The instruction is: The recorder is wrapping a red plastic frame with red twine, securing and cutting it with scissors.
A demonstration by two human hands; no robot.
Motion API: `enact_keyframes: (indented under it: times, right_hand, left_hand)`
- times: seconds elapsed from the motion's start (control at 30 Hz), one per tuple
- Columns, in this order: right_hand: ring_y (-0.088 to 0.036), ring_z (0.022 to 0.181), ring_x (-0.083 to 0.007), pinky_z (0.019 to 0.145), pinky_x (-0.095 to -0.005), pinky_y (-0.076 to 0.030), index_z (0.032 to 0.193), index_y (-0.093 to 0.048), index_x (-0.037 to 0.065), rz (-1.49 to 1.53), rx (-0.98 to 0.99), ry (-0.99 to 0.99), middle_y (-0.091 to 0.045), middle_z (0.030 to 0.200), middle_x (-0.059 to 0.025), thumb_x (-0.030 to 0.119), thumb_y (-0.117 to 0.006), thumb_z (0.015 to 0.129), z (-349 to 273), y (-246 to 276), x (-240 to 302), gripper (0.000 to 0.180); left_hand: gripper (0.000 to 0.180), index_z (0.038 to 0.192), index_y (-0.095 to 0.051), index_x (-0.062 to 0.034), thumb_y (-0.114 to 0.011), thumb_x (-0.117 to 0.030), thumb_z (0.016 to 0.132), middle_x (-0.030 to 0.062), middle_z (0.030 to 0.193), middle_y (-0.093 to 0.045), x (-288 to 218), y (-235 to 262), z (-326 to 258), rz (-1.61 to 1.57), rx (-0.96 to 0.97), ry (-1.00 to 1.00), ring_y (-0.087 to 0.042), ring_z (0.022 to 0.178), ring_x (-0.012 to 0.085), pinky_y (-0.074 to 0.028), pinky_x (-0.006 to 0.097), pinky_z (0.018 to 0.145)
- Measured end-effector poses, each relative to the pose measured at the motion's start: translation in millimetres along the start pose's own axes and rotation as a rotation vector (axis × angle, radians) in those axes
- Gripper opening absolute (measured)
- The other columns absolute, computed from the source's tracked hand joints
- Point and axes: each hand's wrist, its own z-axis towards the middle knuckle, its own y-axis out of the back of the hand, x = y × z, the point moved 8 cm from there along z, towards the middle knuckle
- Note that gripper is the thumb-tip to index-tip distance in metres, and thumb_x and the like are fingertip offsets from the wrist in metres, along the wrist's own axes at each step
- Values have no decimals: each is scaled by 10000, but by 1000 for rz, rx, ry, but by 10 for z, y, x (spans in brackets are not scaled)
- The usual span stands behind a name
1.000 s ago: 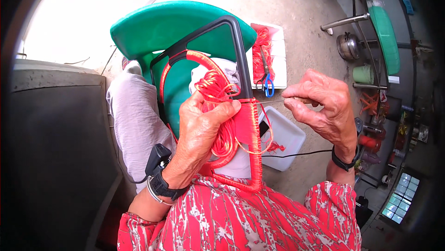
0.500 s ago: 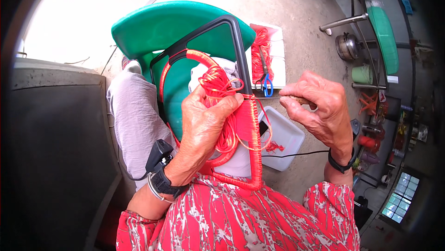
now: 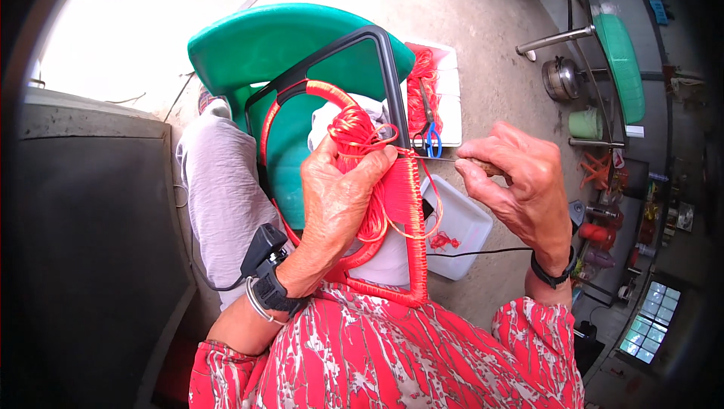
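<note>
My left hand (image 3: 343, 198) came up from the lower edge with the wrist bent back, its fingers curled shut around a bundle of red cord (image 3: 360, 136) and pressed against the frame (image 3: 392, 84). A black wrist device (image 3: 265, 273) with a cable sat strapped at that wrist, beside a thin metal bangle (image 3: 255, 302).

My right hand (image 3: 520, 186) hovered to the right of the frame, palm turned inward, thumb and forefinger pinched narrowly on a thin needle-like tool (image 3: 445, 158) that pointed left toward the frame's edge. I could not tell exactly how the tool met the cord. A dark band (image 3: 549, 277) circled that wrist.

The frame was a dark, rounded-corner loop held upright just in front of my chest, between my 2 hands. Its right side and lower edge were tightly wrapped in red cord, forming a dense ribbed band; the upper bar was bare black. 1 loose loop of cord hung off the wrapped side.

Behind the frame stood a green plastic chair (image 3: 279, 43). To the right lay a white tray (image 3: 452, 99) carrying more red cord and blue-handled scissors (image 3: 432, 139), and nearer me a white tub (image 3: 464, 228) with red scraps.
</note>
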Motion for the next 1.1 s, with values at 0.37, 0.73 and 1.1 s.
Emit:
enact_keyframes:
  times: [0.37,0.73,1.1]
  right_hand:
    - [-605,593,-235,524,-327,-467,836,-659,3,61,-74,-68,-600,702,-108,39,-706,737,-77,-23,5,115]
    - [-606,589,-250,525,-334,-467,829,-655,9,73,-67,-84,-604,699,-114,63,-699,755,-84,-91,6,103]
    - [-572,557,-288,490,-394,-429,751,-582,63,-108,-38,-90,-540,650,-96,144,-680,776,-56,-81,126,130]
  left_hand:
    - [274,1079,-588,25,-674,-11,822,89,935,-668,12,-14,0,-6,3,14,-654,791,131,-545,255,675]
    - [278,1087,-578,27,-668,-2,826,98,964,-667,30,-16,13,-33,5,6,-653,800,133,-550,261,684]
    - [276,1073,-589,20,-664,-37,814,74,916,-657,36,13,3,15,11,12,-639,759,120,-532,256,665]
